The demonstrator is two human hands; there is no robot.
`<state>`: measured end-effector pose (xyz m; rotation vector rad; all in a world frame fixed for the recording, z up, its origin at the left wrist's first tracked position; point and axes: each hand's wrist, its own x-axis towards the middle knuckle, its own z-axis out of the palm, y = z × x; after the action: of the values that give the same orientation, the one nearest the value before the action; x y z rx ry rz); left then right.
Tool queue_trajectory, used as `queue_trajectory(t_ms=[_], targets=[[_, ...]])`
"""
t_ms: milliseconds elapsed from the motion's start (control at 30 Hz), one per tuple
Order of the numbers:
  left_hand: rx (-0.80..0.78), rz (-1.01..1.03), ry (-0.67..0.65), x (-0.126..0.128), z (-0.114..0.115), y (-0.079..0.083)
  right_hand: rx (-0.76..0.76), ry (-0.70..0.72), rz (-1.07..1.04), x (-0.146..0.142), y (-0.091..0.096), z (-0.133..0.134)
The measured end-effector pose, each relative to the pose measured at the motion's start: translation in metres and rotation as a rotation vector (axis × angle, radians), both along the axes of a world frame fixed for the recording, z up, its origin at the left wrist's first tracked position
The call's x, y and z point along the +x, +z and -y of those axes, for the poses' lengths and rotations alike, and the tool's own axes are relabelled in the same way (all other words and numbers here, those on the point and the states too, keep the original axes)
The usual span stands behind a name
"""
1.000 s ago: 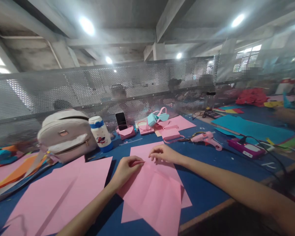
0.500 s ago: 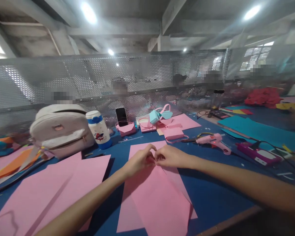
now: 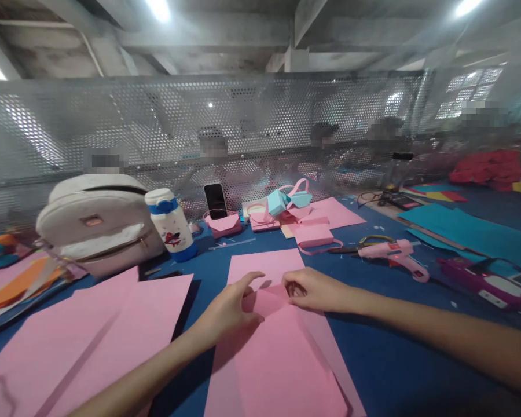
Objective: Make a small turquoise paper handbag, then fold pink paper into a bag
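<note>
A folded pink sheet of paper (image 3: pixel 282 359) lies over another pink sheet (image 3: pixel 267 263) on the blue table. My right hand (image 3: pixel 316 289) pinches the folded sheet at its far right corner, fingers curled in. At the far left corner, my left hand (image 3: pixel 228 310) is open, its thumb and fingers spread around the paper's edge; whether it touches the paper is hard to tell. The near end of the folded sheet runs out of view.
More pink sheets (image 3: pixel 91 341) lie left, before a white backpack (image 3: pixel 98 226) and a bottle (image 3: pixel 171 226). Pink paper bags (image 3: pixel 315 234) and a phone (image 3: pixel 216 200) stand behind. To the right are a glue gun (image 3: pixel 393 255), a purple power strip (image 3: pixel 486 284) and teal sheets (image 3: pixel 469 231).
My hands were together at the paper's far edge. They have parted, the left opening and moving left, the right shifting right with the corner pinched. The camera view has shifted slightly.
</note>
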<state>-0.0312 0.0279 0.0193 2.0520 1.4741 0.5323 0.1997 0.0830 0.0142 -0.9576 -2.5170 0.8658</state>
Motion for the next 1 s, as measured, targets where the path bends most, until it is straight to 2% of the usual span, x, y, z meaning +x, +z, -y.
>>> queue_trajectory(t_ms=[233, 500, 600, 700, 800, 900, 1000], targets=[[0.123, -0.140, 0.006, 0.004, 0.009, -0.002, 0.264, 0.091, 0.191, 0.001, 0.003, 0.004], [0.285, -0.304, -0.097, 0.009, 0.017, -0.009, 0.403, 0.128, 0.286, 0.002, 0.006, 0.011], [0.460, -0.430, -0.162, 0.011, 0.021, -0.009, 0.501, 0.180, 0.327, 0.003, 0.004, 0.015], [0.663, -0.549, -0.240, 0.013, 0.029, -0.010, 0.659, 0.217, 0.381, 0.005, -0.001, 0.020], [0.828, -0.568, -0.267, 0.016, 0.039, -0.016, 0.778, 0.238, 0.398, 0.007, -0.005, 0.024], [0.875, -0.557, -0.242, 0.019, 0.050, -0.024, 0.796, 0.256, 0.383, 0.009, -0.006, 0.027], [0.921, -0.558, -0.262, 0.017, 0.058, -0.028, 0.752, 0.272, 0.369, 0.009, -0.004, 0.031]])
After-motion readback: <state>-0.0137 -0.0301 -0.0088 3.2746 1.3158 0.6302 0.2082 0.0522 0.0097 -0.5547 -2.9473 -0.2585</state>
